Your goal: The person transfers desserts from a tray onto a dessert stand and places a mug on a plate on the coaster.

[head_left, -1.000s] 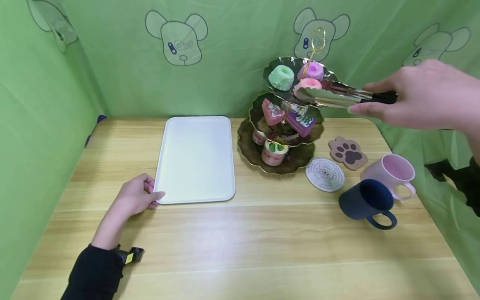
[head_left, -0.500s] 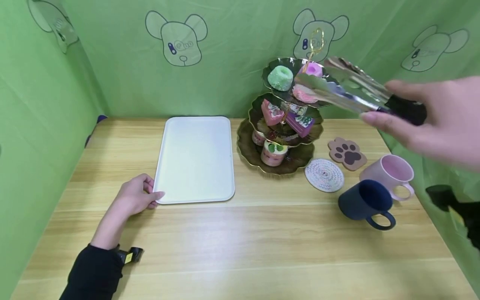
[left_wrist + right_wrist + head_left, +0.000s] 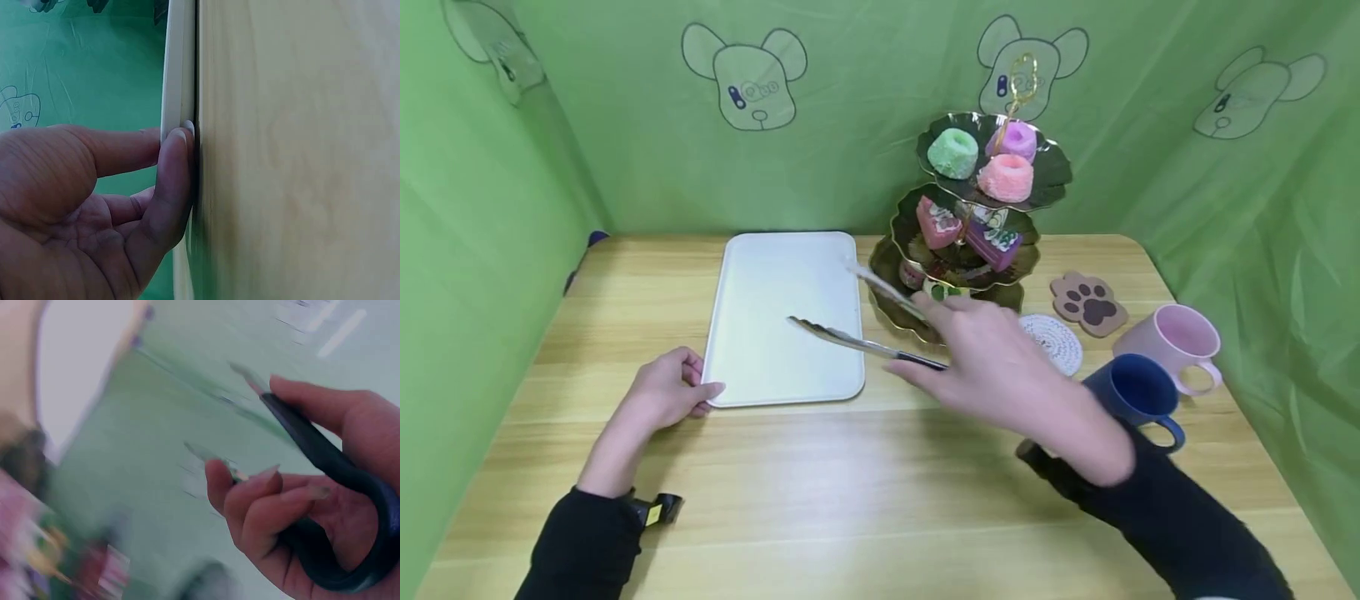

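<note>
My left hand (image 3: 666, 387) pinches the near left corner of a white tray (image 3: 782, 308), thumb on top and fingers at the edge, as the left wrist view also shows. My right hand (image 3: 992, 358) grips metal tongs (image 3: 850, 337) by their black handle (image 3: 312, 440). The tongs' arms are spread over the tray's right part with nothing between them. Behind the right hand is a three-tier stand (image 3: 1052, 179). Its top tier carries a green cake (image 3: 953, 153), a pink cake (image 3: 1006, 178) and a purple cake (image 3: 1017, 140).
Cake slices (image 3: 938, 223) lie on the middle tier; the bottom tier is partly hidden by my hand. To the right are a paw-shaped coaster (image 3: 1088, 304), a round woven coaster (image 3: 1052, 343), a pink mug (image 3: 1172, 346) and a blue mug (image 3: 1138, 390). Green cloth (image 3: 865, 125) walls the table.
My right hand has swung the tongs left and down from the top tier to over the tray. The pink cake stays on the top tier. My left hand keeps its hold.
</note>
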Demonstrator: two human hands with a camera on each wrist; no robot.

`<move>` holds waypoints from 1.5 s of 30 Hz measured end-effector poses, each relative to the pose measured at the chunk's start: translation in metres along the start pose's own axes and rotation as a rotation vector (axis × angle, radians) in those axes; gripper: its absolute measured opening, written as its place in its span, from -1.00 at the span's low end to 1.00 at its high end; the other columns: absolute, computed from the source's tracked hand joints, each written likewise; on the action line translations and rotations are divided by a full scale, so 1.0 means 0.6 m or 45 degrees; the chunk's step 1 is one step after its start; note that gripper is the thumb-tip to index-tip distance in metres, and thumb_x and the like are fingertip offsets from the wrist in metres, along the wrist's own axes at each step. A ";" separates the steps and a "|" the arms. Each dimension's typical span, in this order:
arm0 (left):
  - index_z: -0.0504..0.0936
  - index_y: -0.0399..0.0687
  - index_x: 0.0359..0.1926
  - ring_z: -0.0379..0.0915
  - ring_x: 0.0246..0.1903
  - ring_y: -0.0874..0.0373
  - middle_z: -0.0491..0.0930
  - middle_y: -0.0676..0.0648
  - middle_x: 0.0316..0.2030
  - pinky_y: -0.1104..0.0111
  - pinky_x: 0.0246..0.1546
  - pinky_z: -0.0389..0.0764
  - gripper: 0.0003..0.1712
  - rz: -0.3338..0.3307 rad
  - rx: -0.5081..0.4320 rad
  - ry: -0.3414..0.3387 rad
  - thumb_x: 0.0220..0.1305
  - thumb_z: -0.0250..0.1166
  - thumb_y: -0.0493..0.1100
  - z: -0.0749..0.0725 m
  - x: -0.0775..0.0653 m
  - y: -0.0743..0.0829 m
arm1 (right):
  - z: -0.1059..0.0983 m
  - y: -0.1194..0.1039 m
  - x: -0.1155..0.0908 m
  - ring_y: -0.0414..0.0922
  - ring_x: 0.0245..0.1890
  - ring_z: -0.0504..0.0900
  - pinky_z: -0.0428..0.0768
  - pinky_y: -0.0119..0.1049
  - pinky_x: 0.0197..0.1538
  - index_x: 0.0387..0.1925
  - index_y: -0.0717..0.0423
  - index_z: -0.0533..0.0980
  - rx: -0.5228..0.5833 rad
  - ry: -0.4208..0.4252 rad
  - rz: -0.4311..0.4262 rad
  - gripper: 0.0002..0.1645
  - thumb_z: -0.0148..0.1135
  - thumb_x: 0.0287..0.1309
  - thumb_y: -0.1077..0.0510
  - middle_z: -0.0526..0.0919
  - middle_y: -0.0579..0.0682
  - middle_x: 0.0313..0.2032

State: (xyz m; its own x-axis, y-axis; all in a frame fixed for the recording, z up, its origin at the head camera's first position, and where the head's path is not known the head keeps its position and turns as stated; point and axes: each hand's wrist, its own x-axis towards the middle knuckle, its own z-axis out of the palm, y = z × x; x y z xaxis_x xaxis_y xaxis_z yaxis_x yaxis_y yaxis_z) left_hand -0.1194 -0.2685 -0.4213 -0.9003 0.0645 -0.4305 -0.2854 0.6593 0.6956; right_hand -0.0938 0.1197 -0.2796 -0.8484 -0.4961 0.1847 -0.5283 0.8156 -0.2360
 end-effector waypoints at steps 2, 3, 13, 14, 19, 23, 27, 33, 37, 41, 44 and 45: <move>0.39 -0.45 0.03 0.71 -0.42 0.16 0.52 -0.29 -0.16 0.33 -0.37 0.83 -0.60 0.003 -0.002 -0.003 0.43 0.40 -0.29 0.001 0.001 0.000 | 0.044 0.003 0.026 -0.05 -0.47 0.62 0.64 -0.14 -0.51 0.26 0.24 0.57 -0.008 -0.043 0.031 -0.12 0.51 0.20 -0.33 0.65 0.03 -0.38; 0.39 -0.44 0.02 0.71 -0.42 0.16 0.53 -0.28 -0.16 0.33 -0.37 0.83 -0.60 0.002 -0.003 -0.005 0.42 0.41 -0.29 0.002 0.001 0.001 | 0.064 0.005 0.038 -0.02 -0.47 0.62 0.64 -0.11 -0.51 0.19 0.24 0.59 -0.013 -0.057 0.039 -0.16 0.51 0.20 -0.33 0.63 0.03 -0.41; 0.39 -0.45 0.02 0.71 -0.44 0.18 0.53 -0.28 -0.17 0.32 -0.38 0.83 -0.61 0.005 0.024 0.004 0.43 0.40 -0.29 -0.002 0.001 0.005 | 0.182 -0.016 0.138 0.03 -0.45 0.66 0.70 -0.09 -0.48 0.21 0.31 0.55 -0.060 -0.279 0.152 -0.14 0.39 0.29 -0.36 0.62 0.08 -0.39; 0.39 -0.45 0.03 0.71 -0.44 0.18 0.53 -0.28 -0.17 0.33 -0.38 0.83 -0.61 0.006 0.026 0.006 0.43 0.39 -0.30 -0.002 0.002 0.006 | 0.191 -0.019 0.148 0.03 -0.43 0.66 0.71 -0.10 -0.45 0.24 0.31 0.53 -0.054 -0.309 0.170 -0.12 0.37 0.31 -0.36 0.62 0.09 -0.38; 0.39 -0.44 0.02 0.71 -0.44 0.17 0.53 -0.28 -0.18 0.32 -0.39 0.83 -0.62 0.003 0.036 0.009 0.43 0.39 -0.30 -0.001 0.001 0.006 | 0.233 -0.030 0.184 0.08 -0.19 0.71 0.77 -0.05 -0.20 0.33 0.34 0.45 -0.017 -0.392 0.231 -0.12 0.34 0.37 -0.30 0.67 0.18 -0.19; 0.39 -0.44 0.02 0.71 -0.44 0.16 0.52 -0.29 -0.18 0.31 -0.38 0.83 -0.63 -0.007 0.028 0.002 0.43 0.39 -0.31 0.001 -0.001 0.003 | 0.253 -0.042 0.201 0.04 -0.24 0.70 0.76 -0.10 -0.26 0.13 0.30 0.53 -0.006 -0.420 0.244 -0.30 0.31 0.39 -0.25 0.66 0.14 -0.20; 0.38 -0.46 0.03 0.71 -0.44 0.16 0.51 -0.30 -0.17 0.32 -0.38 0.83 -0.62 -0.006 0.011 0.005 0.43 0.38 -0.32 0.001 -0.001 0.000 | 0.260 -0.058 0.217 -0.06 -0.37 0.65 0.70 -0.21 -0.39 -0.26 0.16 0.60 -0.056 -0.442 0.206 -0.49 0.32 0.40 -0.24 0.64 0.04 -0.34; 0.39 -0.46 0.02 0.71 -0.43 0.15 0.51 -0.29 -0.17 0.31 -0.37 0.83 -0.61 -0.009 0.006 -0.002 0.43 0.39 -0.31 0.004 -0.001 0.001 | 0.270 -0.074 0.231 -0.12 -0.36 0.68 0.73 -0.27 -0.42 -0.33 0.06 0.62 -0.195 -0.497 0.218 -0.49 0.36 0.34 -0.31 0.68 0.00 -0.31; 0.39 -0.44 0.01 0.71 -0.44 0.16 0.51 -0.28 -0.19 0.30 -0.39 0.82 -0.62 -0.010 0.020 0.005 0.43 0.39 -0.29 0.004 -0.001 0.001 | 0.274 -0.077 0.232 -0.11 -0.30 0.69 0.74 -0.27 -0.36 -0.31 0.05 0.64 -0.222 -0.503 0.212 -0.47 0.38 0.32 -0.34 0.69 0.00 -0.27; 0.40 -0.43 0.00 0.71 -0.44 0.17 0.52 -0.27 -0.20 0.31 -0.39 0.82 -0.62 0.001 0.034 0.015 0.43 0.40 -0.28 0.002 -0.001 0.001 | 0.276 -0.076 0.230 -0.09 -0.25 0.69 0.74 -0.24 -0.33 -0.31 0.05 0.64 -0.201 -0.491 0.202 -0.44 0.38 0.30 -0.37 0.69 0.03 -0.25; 0.40 -0.44 0.00 0.71 -0.44 0.17 0.53 -0.27 -0.20 0.31 -0.39 0.82 -0.62 0.006 0.033 0.019 0.42 0.40 -0.28 0.001 -0.002 0.001 | 0.276 -0.071 0.224 -0.06 -0.22 0.70 0.75 -0.21 -0.30 -0.33 0.06 0.63 -0.185 -0.483 0.199 -0.36 0.35 0.28 -0.45 0.69 0.05 -0.23; 0.40 -0.44 0.00 0.71 -0.44 0.17 0.53 -0.27 -0.20 0.31 -0.39 0.82 -0.62 0.006 0.027 0.019 0.42 0.40 -0.29 0.001 -0.002 0.001 | 0.276 -0.068 0.222 -0.05 -0.22 0.70 0.74 -0.21 -0.29 -0.34 0.06 0.62 -0.174 -0.479 0.201 -0.34 0.33 0.27 -0.47 0.68 0.05 -0.23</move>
State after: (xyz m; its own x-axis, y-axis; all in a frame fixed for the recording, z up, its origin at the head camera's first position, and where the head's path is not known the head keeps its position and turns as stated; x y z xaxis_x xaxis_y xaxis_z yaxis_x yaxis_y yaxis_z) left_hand -0.1185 -0.2678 -0.4210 -0.9064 0.0570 -0.4186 -0.2739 0.6750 0.6851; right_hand -0.1908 -0.0289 -0.4035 -0.8850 -0.4154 -0.2104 -0.4030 0.9096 -0.1005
